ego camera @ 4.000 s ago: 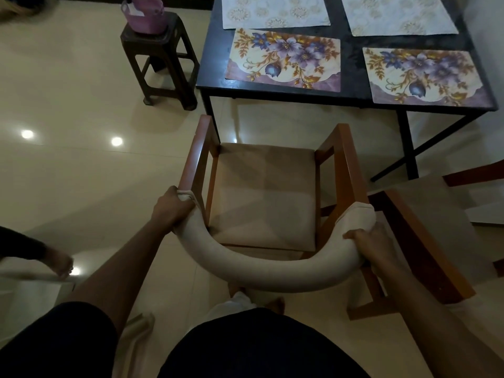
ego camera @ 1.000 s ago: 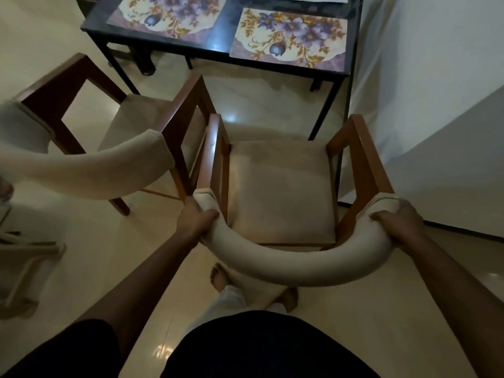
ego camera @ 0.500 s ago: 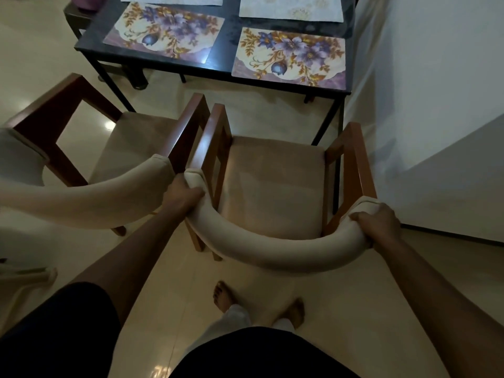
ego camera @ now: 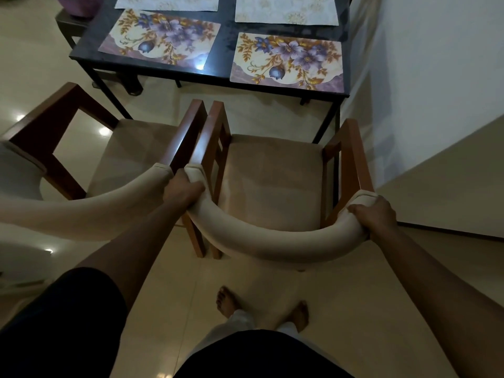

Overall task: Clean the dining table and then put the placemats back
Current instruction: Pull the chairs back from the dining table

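A wooden chair (ego camera: 272, 181) with a beige seat and a curved padded backrest stands in front of the black dining table (ego camera: 226, 47). My left hand (ego camera: 181, 190) grips the left end of the backrest, and my right hand (ego camera: 373, 216) grips its right end. Two floral placemats lie on the table's near side, one on the left (ego camera: 161, 36) and one on the right (ego camera: 289, 61). Two pale patterned placemats (ego camera: 286, 9) lie behind them.
A second matching chair (ego camera: 109, 165) stands on the left, its armrest almost against the held chair. A white wall (ego camera: 436, 77) runs close on the right. A dark stool (ego camera: 71, 23) carrying a purple container is at the table's far left. My bare feet (ego camera: 261, 309) are on tile.
The chair in my hands has slid forward toward the table, its front nearly under the table edge, close beside the left chair. Both hands keep their grip on the backrest.
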The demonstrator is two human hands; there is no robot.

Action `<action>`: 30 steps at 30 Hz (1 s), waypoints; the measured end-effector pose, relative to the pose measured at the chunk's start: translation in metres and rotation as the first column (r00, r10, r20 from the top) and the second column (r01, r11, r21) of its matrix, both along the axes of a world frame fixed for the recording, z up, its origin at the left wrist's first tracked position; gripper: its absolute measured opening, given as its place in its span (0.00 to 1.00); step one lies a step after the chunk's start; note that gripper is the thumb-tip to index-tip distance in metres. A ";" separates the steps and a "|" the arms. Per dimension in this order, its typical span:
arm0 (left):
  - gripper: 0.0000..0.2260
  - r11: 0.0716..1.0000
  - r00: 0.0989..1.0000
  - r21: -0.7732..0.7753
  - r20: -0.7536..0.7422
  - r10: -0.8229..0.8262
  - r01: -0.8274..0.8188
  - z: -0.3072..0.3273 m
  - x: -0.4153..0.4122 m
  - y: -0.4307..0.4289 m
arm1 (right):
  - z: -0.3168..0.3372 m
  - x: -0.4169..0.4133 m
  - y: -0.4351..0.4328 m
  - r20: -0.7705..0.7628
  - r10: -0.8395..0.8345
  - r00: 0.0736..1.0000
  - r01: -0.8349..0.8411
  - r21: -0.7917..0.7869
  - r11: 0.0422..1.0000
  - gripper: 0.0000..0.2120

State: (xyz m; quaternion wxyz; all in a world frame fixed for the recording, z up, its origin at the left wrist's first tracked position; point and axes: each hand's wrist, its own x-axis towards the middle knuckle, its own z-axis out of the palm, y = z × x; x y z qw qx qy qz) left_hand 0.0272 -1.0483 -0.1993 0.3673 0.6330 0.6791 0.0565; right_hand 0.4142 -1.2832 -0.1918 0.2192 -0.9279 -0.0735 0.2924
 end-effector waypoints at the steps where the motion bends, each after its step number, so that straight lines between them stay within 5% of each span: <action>1: 0.27 1.000 1.000 -0.008 -0.012 -0.006 0.006 0.000 0.000 0.001 | 0.000 0.000 0.000 0.002 0.000 1.000 0.000 -0.005 1.000 0.32; 23: 0.32 0.996 1.000 -0.090 0.016 0.000 0.001 0.001 -0.007 -0.008 | 0.001 -0.005 -0.004 -0.029 0.004 1.000 -0.004 -0.022 1.000 0.37; 26: 0.34 0.998 0.999 -0.050 -0.022 -0.037 0.036 0.004 -0.004 -0.011 | 0.002 -0.009 -0.001 0.111 0.203 0.973 -0.192 -0.099 0.976 0.34; 30: 0.40 0.988 0.987 0.026 -0.066 -0.148 0.150 0.009 0.001 -0.019 | 0.007 -0.038 0.005 0.227 0.535 0.814 -0.476 -0.269 0.837 0.34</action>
